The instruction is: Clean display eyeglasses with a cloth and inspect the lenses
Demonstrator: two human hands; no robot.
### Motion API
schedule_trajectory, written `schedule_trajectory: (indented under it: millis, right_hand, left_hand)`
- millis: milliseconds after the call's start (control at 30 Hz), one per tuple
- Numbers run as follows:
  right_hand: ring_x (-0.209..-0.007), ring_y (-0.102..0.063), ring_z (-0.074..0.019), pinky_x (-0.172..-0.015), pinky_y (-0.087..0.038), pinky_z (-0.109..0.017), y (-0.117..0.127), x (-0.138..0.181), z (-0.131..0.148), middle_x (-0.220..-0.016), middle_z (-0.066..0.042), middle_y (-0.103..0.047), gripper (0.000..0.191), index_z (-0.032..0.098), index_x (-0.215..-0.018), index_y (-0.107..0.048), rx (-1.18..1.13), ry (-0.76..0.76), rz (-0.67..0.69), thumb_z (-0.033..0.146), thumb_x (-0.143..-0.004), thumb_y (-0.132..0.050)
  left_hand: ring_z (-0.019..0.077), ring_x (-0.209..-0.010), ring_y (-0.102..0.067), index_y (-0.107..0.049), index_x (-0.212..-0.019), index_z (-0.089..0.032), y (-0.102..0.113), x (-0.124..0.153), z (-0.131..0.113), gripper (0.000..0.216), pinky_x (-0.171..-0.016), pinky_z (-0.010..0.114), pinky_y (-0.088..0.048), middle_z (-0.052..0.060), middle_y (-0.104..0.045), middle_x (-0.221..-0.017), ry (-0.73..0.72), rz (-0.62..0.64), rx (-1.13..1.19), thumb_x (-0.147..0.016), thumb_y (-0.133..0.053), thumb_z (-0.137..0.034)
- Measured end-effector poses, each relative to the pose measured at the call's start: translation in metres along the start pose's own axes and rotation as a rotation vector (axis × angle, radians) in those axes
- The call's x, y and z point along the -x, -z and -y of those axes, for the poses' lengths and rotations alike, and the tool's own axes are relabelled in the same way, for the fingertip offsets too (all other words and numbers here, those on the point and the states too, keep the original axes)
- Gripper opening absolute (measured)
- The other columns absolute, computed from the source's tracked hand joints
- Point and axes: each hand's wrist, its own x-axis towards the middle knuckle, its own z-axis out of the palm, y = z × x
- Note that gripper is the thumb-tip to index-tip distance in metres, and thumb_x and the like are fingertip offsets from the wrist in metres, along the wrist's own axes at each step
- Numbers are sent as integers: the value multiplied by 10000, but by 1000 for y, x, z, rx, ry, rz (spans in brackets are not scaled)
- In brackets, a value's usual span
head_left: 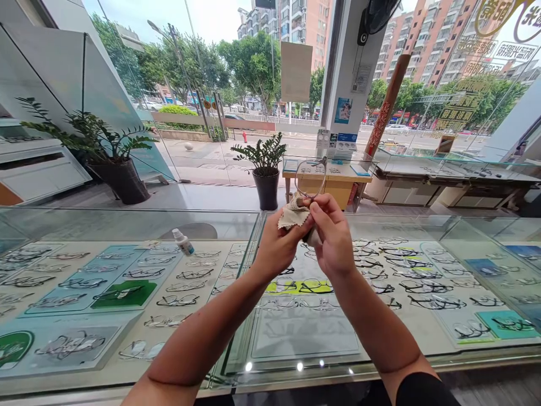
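Observation:
Both hands are raised together over the glass display counter. My left hand (279, 242) is closed around a cream cleaning cloth (293, 215) with a zigzag edge. A pair of eyeglasses (310, 179) is held up on end, one lens rising above my fingers against the window view. My right hand (336, 234) pinches the eyeglasses near the lower part of the frame, close to the cloth. The rest of the eyeglasses is hidden behind the fingers and cloth.
Under the glass counter (243, 344) lie rows of eyeglasses (426, 286). A small white spray bottle (183, 242) stands on the left counter. Beyond are a potted plant (266, 189), a larger potted plant (122, 177), a wooden display table (315, 183) and big windows.

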Motion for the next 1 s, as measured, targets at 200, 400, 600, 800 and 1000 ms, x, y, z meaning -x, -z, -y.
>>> schedule_trajectory:
  millis: [200, 400, 600, 800, 1000]
  right_hand:
    - [-904, -695, -153, -850, -617, -279, -4, 3, 0, -999, 1, -747, 254, 274, -924, -720, 85, 61, 21, 465, -892, -884]
    - [-984, -694, -182, -936, -619, -319, 3, -1, 9, -1018, -16, -733, 228, 268, -902, -711, 72, 79, -16, 437, -876, -862]
    - [-846, -672, -168, -798, -621, -301, 8, -5, 15, -976, -11, -756, 249, 260, -925, -714, 40, -8, 15, 445, -869, -871]
    - [-774, -673, -163, -751, -632, -303, 6, -4, 15, -915, 0, -754, 262, 259, -918, -704, 30, -21, 14, 450, -862, -874]
    - [-818, -666, -169, -769, -628, -304, 4, -4, 12, -949, -10, -747, 260, 259, -904, -715, 19, -4, -23, 440, -832, -888]
  left_hand:
    - [225, -1022, -722, -863, -1036, -193, 1, 1, 8, 481, -1031, 351, -567, 77, -819, -1078, -20, -44, 5, -956, -827, -666]
    - [233, -953, -677, -850, -1051, -195, 18, -4, 0, 504, -881, 345, -571, 89, -770, -1032, 163, 194, 2, -903, -867, -676]
    - [212, -915, -637, -838, -1090, -178, 25, -7, -20, 432, -845, 322, -548, 83, -720, -982, 199, 364, 75, -812, -987, -474]
    - [146, -761, -549, -806, -1022, -169, 22, -10, -18, 400, -741, 268, -494, 30, -673, -869, 157, 400, 45, -751, -1030, -361]
    - [139, -749, -556, -784, -1010, -165, 19, -10, -15, 405, -731, 254, -494, 20, -687, -862, 122, 373, 8, -742, -1037, -335]
